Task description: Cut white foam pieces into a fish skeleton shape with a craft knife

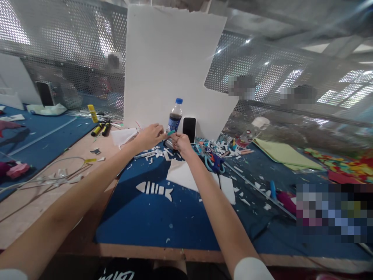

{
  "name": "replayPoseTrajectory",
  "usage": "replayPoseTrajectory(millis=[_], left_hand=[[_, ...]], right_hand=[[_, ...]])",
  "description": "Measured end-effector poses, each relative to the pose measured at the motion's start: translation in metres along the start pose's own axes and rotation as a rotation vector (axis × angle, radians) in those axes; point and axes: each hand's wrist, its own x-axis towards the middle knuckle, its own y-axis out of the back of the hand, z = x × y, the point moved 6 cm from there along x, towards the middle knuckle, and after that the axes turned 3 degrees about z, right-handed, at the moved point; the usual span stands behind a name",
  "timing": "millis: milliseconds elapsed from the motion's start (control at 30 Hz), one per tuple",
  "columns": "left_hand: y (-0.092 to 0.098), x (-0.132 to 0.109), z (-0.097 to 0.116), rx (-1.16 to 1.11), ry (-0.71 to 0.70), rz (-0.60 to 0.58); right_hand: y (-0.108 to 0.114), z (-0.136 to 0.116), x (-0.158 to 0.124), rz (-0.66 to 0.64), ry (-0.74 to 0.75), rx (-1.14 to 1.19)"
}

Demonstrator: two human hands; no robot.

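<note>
My left hand and my right hand meet over the far part of the blue mat, in front of a cola bottle with a blue cap. A small teal piece lies between their closed fingertips; its exact kind is too small to make out. Just below the right hand a dark grey, cylinder-like thing is partly hidden. Nearer to me, white cut pieces form a fish laid flat. A white sheet lies partly under my right forearm.
A phone leans against a tall white board. Scraps and blue-handled scissors lie right of it. Yellow-black cutters and a glue stick are at left. A clear bottle stands near yellow-green sheets.
</note>
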Motion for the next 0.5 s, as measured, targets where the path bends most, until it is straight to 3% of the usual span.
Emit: replayPoseTrajectory(millis=[167, 500], left_hand=[[-0.01, 0.002, -0.009, -0.095, 0.056, -0.094], [0.012, 0.01, -0.012, -0.488, 0.159, 0.039]], right_hand=[[-0.002, -0.003, -0.003, 0.005, 0.021, -0.016], [0.005, -0.013, -0.008, -0.003, 0.048, -0.069]])
